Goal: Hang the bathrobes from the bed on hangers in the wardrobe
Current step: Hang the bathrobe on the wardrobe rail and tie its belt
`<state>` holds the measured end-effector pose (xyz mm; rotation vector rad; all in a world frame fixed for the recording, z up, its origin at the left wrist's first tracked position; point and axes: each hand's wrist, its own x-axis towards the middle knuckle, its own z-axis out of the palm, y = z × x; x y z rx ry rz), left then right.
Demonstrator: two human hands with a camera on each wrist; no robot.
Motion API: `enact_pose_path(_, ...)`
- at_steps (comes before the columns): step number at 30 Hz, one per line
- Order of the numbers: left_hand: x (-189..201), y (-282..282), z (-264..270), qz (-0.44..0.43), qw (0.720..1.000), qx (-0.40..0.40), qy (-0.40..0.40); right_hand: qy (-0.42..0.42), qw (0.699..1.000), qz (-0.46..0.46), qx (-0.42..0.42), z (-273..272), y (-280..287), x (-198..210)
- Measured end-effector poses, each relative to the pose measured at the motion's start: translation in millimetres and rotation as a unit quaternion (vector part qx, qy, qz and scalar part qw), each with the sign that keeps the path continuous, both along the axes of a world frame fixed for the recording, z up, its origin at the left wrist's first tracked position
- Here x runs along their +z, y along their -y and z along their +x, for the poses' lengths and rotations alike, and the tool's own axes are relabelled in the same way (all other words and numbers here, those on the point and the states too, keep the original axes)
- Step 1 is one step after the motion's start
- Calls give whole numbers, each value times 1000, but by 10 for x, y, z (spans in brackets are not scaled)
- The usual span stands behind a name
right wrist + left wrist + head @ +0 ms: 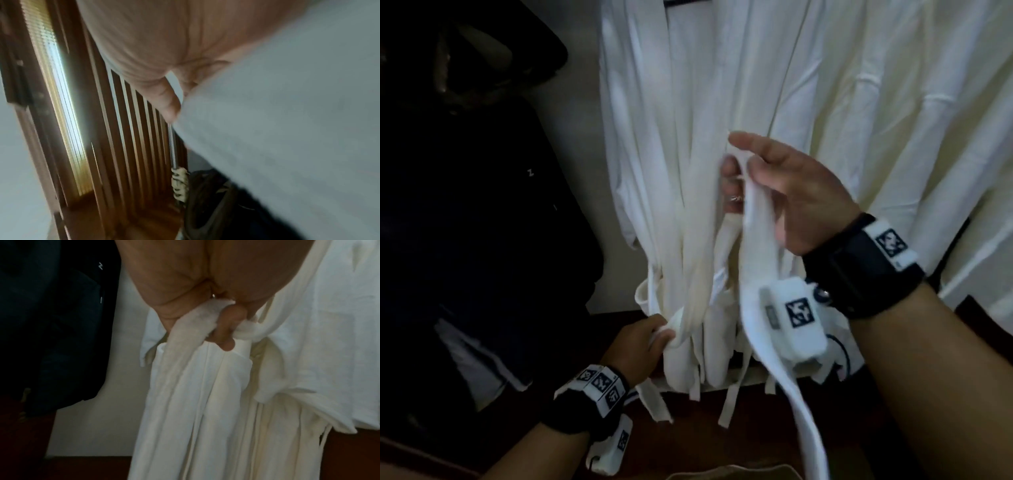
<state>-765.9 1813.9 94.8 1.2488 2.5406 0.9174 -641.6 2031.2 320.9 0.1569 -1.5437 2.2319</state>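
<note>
Two white bathrobes (688, 144) hang side by side in the wardrobe, the second bathrobe (893, 102) to the right. Low on the first one, the left hand (640, 346) grips a gathered bunch of its cloth with curled fingers (226, 331). Higher up, the right hand (791, 192) pinches the robe's belt (756, 274), which trails down past the wrist. A dark garment (482, 205) hangs at the left.

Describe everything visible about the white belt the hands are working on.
The belt is a flat white strip of soft, towel-like cloth. The right hand holds its upper part in front of a hanging white bathrobe; from there it trails down past the wrist, loose. The left hand grips a bunched white band lower down; whether that is the same belt is unclear.
</note>
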Motion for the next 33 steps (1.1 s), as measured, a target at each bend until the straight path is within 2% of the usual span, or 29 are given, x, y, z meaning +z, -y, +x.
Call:
enact_pose_path(2,129,42,70,42,998,-36,-11,-24,990,120,-71,-344,116,-68)
enact_pose_path(3,203,64,107,60,997,-52,-23,-16,966,233,-108,-531,164,-231)
enact_pose_path(4,272,93,133,74,995,-63,-36,21,921,370,-124,-702,201,-478)
enact_pose_path(5,335,131,145,86,993,-71,-50,89,849,510,-101,-816,241,-745)
enact_pose_path(6,380,171,147,94,991,-78,-62,188,754,629,-35,-864,283,-1044)
enact_pose_path(7,405,212,143,93,989,-88,-76,275,639,717,49,-848,346,-1331)
enact_pose_path(8,406,253,138,83,987,-102,-88,335,557,751,118,-774,433,-1547)
enact_pose_path(9,387,291,137,70,986,-117,-94,378,530,743,155,-679,536,-1692)
enact_pose_path(10,348,329,135,62,986,-128,-90,399,532,727,171,-620,598,-1814)
enact_pose_path(12,251,406,116,70,988,-118,-73,362,568,717,178,-587,608,-1913)
enact_pose_path(13,215,440,94,77,990,-101,-68,332,607,705,160,-602,588,-1874)
enact_pose_path(16,187,500,23,85,993,-53,-57,233,773,591,8,-585,414,-1722)
enact_pose_path(17,198,505,4,87,994,-45,-52,188,813,547,-65,-540,336,-1689)
enact_pose_path(18,221,503,-9,91,994,-43,-47,149,833,515,-134,-469,266,-1675)
enact_pose_path(20,281,481,-19,100,993,-46,-39,128,838,478,-227,-290,205,-1741)
enact_pose_path(22,338,429,-11,105,992,-59,-27,188,842,439,-250,-139,203,-1943)
enact_pose_path(24,377,383,13,107,992,-62,-19,300,844,403,-185,-29,259,-2218)
enact_pose_path(26,399,349,36,112,992,-56,-5,373,854,350,-98,15,309,-2442)
enact_pose_path(29,413,333,48,117,992,-51,20,364,864,345,-45,72,406,-2463)
enact_pose_path(31,420,341,51,116,992,-49,26,335,888,314,-12,82,513,-2358)
enact_pose_path(33,430,350,71,111,993,-43,27,318,903,288,-13,45,585,-2223)
